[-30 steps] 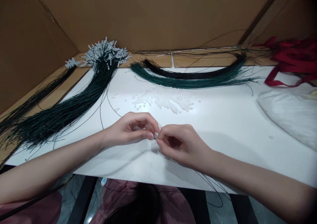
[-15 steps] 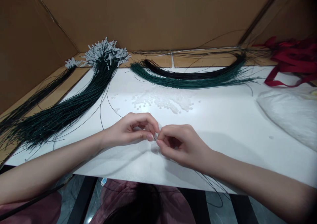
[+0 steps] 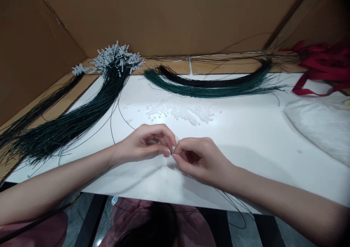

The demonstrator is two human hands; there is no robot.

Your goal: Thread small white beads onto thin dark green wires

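My left hand (image 3: 153,142) is closed in a pinch near the middle of the white board, thumb against fingertips; what lies between them is too small and hidden to name. Touching it fingertip to fingertip is my right hand (image 3: 201,157), also pinched, on a thin dark wire (image 3: 171,153) whose short bit shows in the gap. Beneath the right forearm, dark wires (image 3: 232,203) loop out over the board's front edge. Small translucent white beads (image 3: 186,110) lie scattered just beyond both hands.
Green wires tipped with white beads (image 3: 117,57) lie in a big bundle (image 3: 90,110) at left, beside a smaller bundle (image 3: 54,94). Plain green and black wires (image 3: 207,88) lie at the back. Red ribbon (image 3: 322,70) and a clear plastic bag (image 3: 322,126) are at right. Cardboard walls (image 3: 175,17) enclose the board.
Hardly anything differs. Both hands keep their place, and the dark bit of wire between the fingertips shows slightly less.
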